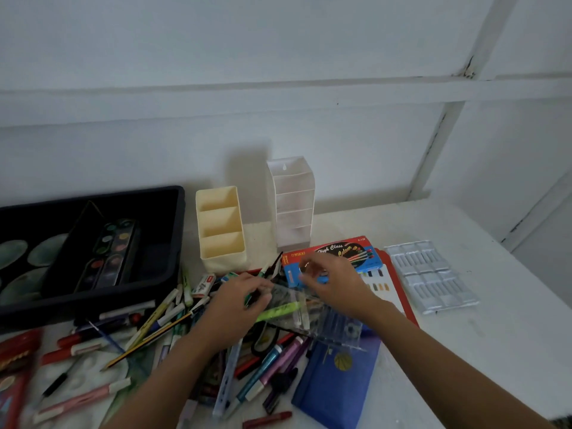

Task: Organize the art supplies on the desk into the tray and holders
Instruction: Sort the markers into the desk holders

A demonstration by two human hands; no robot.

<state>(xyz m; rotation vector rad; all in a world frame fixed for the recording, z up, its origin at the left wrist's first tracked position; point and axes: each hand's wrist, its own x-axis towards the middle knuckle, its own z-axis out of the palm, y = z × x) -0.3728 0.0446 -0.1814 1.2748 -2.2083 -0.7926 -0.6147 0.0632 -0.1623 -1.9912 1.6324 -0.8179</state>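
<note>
Hands meet over the middle of the desk (495, 335), two of them, both bare. The left hand (235, 301) closes thumb and fingers on the left edge of one clear case (328, 320), which is tilted above the heap. One green highlighter (278, 311) shows through its plastic. The right hand (334, 286) hovers at the case's far edge with fingers curled. Blur smears them, so I cannot tell whether they pinch the case or anything else.

Under and left of the hands lies one loose heap of pens (161, 320), markers and pencils, too tangled to count. It spreads to the near edge of the desk, and the pieces at the near-left corner are cut off. One yellow-and-black pencil (148, 342) stands out in it.

One black tray (178, 236) sits at the far-left corner, its left part cut off. In it are one dark paint set (114, 255) with two rows of colour pans and at least three pale round dishes (46, 249), dim and hard to make out.

Just right of the tray, along the far edge, stand two holders. One is a cream holder (219, 230) with three compartments. The other is a tall clear holder (292, 202) with what look like four tiers.

In front of the clear holder lies one blue paint box (340, 252) on one red-edged board (387, 283), both partly hidden by the right hand. One silvery blister sheet (430, 277) lies toward the right edge. One blue pouch (334, 379) lies by the near edge, its far corner under the case.
</note>
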